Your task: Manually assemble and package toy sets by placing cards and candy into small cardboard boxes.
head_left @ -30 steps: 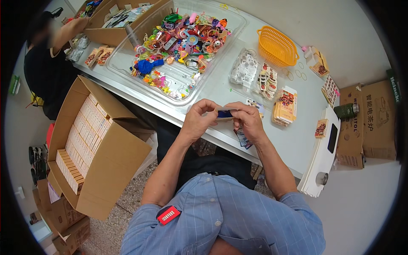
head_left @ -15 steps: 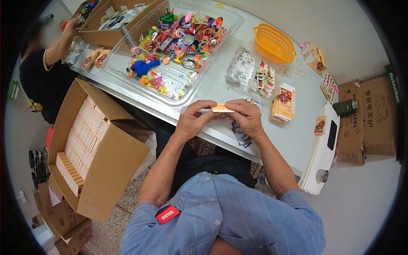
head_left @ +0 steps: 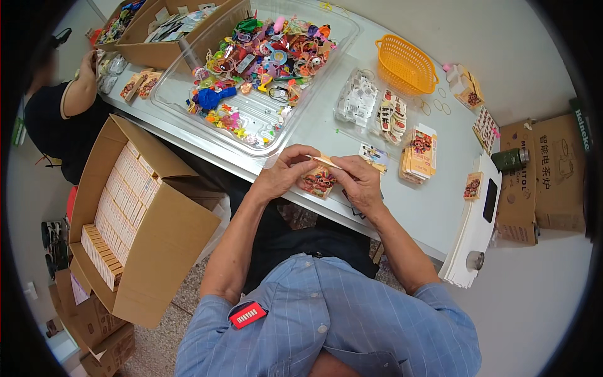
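Note:
Between both hands, at the table's near edge, is a small orange printed box (head_left: pixel 319 181). Its printed face shows, with a flap at its top end. My left hand (head_left: pixel 281 175) is closed on the box's left side, thumb and fingers pinching near the top. The fingers of my right hand (head_left: pixel 362 182) grip its upper right corner. Dark flat packets (head_left: pixel 356 212) lie partly hidden under my right hand. Just beyond that hand rests a colourful printed card (head_left: pixel 373 157). A stack of flat orange cartons (head_left: pixel 419 154) stands to the right.
A clear plastic tray (head_left: pixel 271 143) of small toys covers the table's far left. Beyond my right hand are bagged white pieces (head_left: pixel 357 99), printed tags (head_left: pixel 391 119) and a yellow basket (head_left: pixel 407 66). A large carton of boxes (head_left: pixel 157 245) stands left. A co-worker (head_left: pixel 69 119) is at far left.
The box has tilted, bringing its printed front into view. My right hand has shifted slightly down and left, covering more of the dark packets. The co-worker's arm has drawn back leftward.

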Demonstrator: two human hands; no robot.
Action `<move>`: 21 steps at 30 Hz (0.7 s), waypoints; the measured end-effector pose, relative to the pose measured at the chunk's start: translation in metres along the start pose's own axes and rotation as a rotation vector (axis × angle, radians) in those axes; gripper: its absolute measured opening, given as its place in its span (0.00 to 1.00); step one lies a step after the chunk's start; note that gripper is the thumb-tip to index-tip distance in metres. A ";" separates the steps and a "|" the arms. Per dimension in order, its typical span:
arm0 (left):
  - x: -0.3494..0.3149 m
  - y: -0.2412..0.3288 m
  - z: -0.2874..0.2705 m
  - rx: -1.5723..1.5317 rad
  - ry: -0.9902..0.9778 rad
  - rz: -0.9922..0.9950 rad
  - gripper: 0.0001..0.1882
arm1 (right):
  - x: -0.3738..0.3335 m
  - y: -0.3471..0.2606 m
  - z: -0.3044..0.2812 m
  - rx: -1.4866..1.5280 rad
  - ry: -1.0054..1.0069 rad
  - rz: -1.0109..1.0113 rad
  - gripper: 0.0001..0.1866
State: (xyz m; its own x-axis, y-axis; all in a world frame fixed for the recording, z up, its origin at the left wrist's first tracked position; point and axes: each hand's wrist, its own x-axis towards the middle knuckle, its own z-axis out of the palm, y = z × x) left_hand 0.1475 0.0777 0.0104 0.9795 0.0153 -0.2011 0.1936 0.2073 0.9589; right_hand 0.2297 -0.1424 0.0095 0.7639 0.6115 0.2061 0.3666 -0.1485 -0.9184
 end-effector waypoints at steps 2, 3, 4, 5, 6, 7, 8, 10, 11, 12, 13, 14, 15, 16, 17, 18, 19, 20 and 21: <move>-0.004 0.001 0.000 -0.045 -0.049 -0.016 0.14 | -0.001 -0.006 0.000 -0.092 0.003 -0.216 0.14; -0.005 0.000 -0.001 -0.054 -0.061 0.017 0.14 | -0.003 -0.009 0.000 -0.091 0.003 -0.213 0.14; -0.005 0.000 -0.001 -0.063 -0.073 0.053 0.14 | -0.007 -0.012 -0.001 -0.043 -0.008 -0.194 0.13; -0.006 0.000 -0.001 -0.063 -0.071 0.052 0.14 | -0.009 -0.013 -0.001 0.006 -0.019 -0.175 0.13; -0.007 0.001 -0.001 -0.040 -0.072 0.108 0.14 | -0.008 -0.014 0.000 0.008 -0.020 -0.175 0.13; -0.007 0.002 -0.001 -0.017 -0.074 0.163 0.13 | -0.007 -0.014 0.001 0.008 -0.007 -0.147 0.12; -0.008 0.003 0.000 -0.014 -0.073 0.162 0.13 | -0.006 -0.014 0.002 0.009 0.007 -0.119 0.12; -0.005 0.006 0.007 0.071 0.014 0.035 0.16 | -0.005 -0.018 0.001 -0.012 0.004 -0.082 0.12; -0.004 0.009 0.010 0.068 0.010 0.035 0.16 | -0.004 -0.020 0.000 -0.036 0.002 -0.044 0.11; -0.005 0.012 0.012 0.070 0.022 0.062 0.16 | -0.003 -0.022 -0.001 -0.040 0.003 -0.041 0.11; -0.007 0.015 0.014 0.076 0.041 0.088 0.17 | -0.003 -0.025 -0.001 -0.024 0.001 -0.004 0.11; -0.008 0.014 0.013 0.076 0.043 0.088 0.17 | -0.004 -0.028 -0.001 -0.008 0.000 0.033 0.11; -0.007 0.012 0.011 0.097 0.022 0.130 0.16 | -0.004 -0.030 -0.001 -0.007 -0.002 0.032 0.11; -0.007 0.013 0.010 0.119 0.000 0.172 0.16 | -0.004 -0.033 -0.002 -0.011 -0.003 0.027 0.11; -0.007 0.014 0.010 0.119 0.001 0.172 0.16 | -0.004 -0.034 -0.002 -0.015 -0.004 0.022 0.10; -0.007 0.014 0.010 0.108 -0.003 0.155 0.15 | -0.004 -0.033 -0.002 -0.015 -0.005 0.021 0.10; -0.007 0.014 0.010 0.097 -0.006 0.137 0.15 | -0.003 -0.033 -0.003 -0.006 -0.015 0.053 0.10; -0.006 0.014 0.009 0.097 -0.005 0.137 0.15 | -0.003 -0.032 -0.003 0.003 -0.025 0.084 0.11; -0.005 0.014 0.008 0.135 -0.013 0.155 0.15 | -0.002 -0.034 -0.003 0.004 -0.027 0.083 0.11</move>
State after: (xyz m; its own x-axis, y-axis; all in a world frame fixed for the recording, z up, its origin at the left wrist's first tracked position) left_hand 0.1460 0.0725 0.0263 0.9986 0.0243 -0.0478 0.0460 0.0701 0.9965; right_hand 0.2173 -0.1404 0.0411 0.7773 0.6176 0.1203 0.3008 -0.1968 -0.9332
